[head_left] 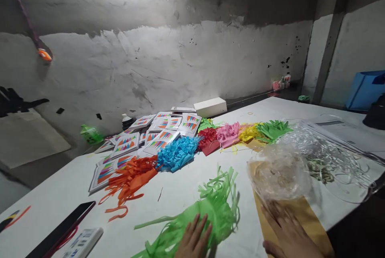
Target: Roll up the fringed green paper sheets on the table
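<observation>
Light green fringed tissue paper (pixel 221 210) lies spread at the front of the white table. My left hand (pixel 195 238) rests on it with its fingers extended. To the right, my right hand (pixel 287 232) lies flat on a brown paper envelope (pixel 313 214), fingers apart, its fingertips at the edge of a clear crumpled plastic bag (pixel 279 172). Behind the green paper runs a row of fringed tissue bunches: orange (pixel 135 178), blue (pixel 179 154), red (pixel 207 140), pink (pixel 228 134), yellow (pixel 249 133) and green (pixel 273 130).
Printed cards (pixel 126 144) are piled at the back left, near a white box (pixel 210 107). Tangled clear strips (pixel 327 154) cover the right side. A dark flat device (pixel 64 226) and a white box with printing (pixel 84 244) lie at the front left.
</observation>
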`<state>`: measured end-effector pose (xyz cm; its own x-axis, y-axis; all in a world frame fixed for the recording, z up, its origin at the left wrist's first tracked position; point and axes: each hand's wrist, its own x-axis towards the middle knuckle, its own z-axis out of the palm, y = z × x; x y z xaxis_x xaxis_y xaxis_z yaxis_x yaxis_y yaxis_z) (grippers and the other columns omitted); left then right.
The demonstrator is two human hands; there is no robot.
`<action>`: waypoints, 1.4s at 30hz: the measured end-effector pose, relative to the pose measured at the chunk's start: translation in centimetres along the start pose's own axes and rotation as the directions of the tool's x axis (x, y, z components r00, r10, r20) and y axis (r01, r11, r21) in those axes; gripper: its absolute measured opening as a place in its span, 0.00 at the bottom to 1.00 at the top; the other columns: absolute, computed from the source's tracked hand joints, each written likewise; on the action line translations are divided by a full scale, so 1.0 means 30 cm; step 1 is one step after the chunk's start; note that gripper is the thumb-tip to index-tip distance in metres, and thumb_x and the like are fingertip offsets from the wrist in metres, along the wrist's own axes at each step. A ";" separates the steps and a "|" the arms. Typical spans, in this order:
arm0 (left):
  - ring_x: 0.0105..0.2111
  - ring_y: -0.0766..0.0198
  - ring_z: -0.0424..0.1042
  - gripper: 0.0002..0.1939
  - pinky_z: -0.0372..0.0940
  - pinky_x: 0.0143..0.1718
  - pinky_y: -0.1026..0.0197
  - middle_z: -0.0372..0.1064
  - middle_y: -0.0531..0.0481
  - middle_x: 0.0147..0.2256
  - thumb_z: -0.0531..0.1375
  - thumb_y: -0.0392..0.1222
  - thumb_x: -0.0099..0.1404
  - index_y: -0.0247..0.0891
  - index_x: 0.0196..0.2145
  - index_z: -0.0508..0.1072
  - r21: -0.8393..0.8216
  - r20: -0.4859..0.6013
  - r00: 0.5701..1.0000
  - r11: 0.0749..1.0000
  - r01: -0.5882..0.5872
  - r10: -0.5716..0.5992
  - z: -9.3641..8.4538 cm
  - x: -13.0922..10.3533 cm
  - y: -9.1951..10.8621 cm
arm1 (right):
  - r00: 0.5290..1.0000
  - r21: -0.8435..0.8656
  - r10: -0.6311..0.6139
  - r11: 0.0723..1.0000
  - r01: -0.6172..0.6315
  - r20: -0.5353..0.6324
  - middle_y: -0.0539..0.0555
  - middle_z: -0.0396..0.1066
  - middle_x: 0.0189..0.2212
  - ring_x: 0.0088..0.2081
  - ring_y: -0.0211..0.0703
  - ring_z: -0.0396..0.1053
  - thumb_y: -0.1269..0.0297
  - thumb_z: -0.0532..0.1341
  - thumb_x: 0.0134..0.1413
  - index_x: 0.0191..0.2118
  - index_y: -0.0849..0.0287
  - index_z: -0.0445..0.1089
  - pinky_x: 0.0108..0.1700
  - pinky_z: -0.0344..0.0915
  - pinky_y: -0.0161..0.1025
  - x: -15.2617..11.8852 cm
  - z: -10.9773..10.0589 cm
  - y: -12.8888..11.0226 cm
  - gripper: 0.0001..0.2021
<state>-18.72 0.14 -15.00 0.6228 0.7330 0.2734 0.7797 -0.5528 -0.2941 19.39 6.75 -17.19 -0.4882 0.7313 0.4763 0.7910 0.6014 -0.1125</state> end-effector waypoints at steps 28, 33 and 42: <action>0.66 0.38 0.57 0.37 0.58 0.63 0.30 0.56 0.37 0.67 0.64 0.42 0.59 0.41 0.65 0.61 -0.378 0.377 0.897 0.846 0.377 -0.231 -0.204 0.083 0.205 | 0.865 0.286 -0.401 0.828 0.483 -0.301 0.56 0.82 0.35 0.40 0.48 0.80 0.79 0.50 0.59 0.43 0.59 0.74 0.51 0.77 0.50 0.109 -0.016 -0.277 0.17; 0.57 0.40 0.71 0.24 0.71 0.53 0.34 0.72 0.38 0.59 0.60 0.32 0.58 0.39 0.52 0.74 -0.220 0.227 0.893 0.873 0.435 -0.388 -0.238 -0.002 0.199 | 0.909 0.353 -0.350 0.840 0.411 -0.225 0.53 0.81 0.37 0.42 0.48 0.79 0.75 0.54 0.61 0.44 0.55 0.72 0.50 0.77 0.53 0.093 -0.058 -0.258 0.13; 0.42 0.49 0.77 0.18 0.77 0.43 0.48 0.80 0.41 0.45 0.62 0.32 0.58 0.39 0.47 0.73 -0.475 0.020 0.960 0.842 0.254 -0.278 -0.224 0.082 0.233 | 0.941 0.514 -0.314 0.792 0.331 -0.123 0.47 0.77 0.31 0.37 0.43 0.79 0.76 0.55 0.59 0.42 0.50 0.69 0.52 0.76 0.48 0.126 -0.079 -0.248 0.13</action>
<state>-11.32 -4.59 -10.23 0.3802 0.8656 0.3257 0.8456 -0.4680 0.2568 12.54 4.27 -12.49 -0.6624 0.4601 0.5912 0.2751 0.8834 -0.3793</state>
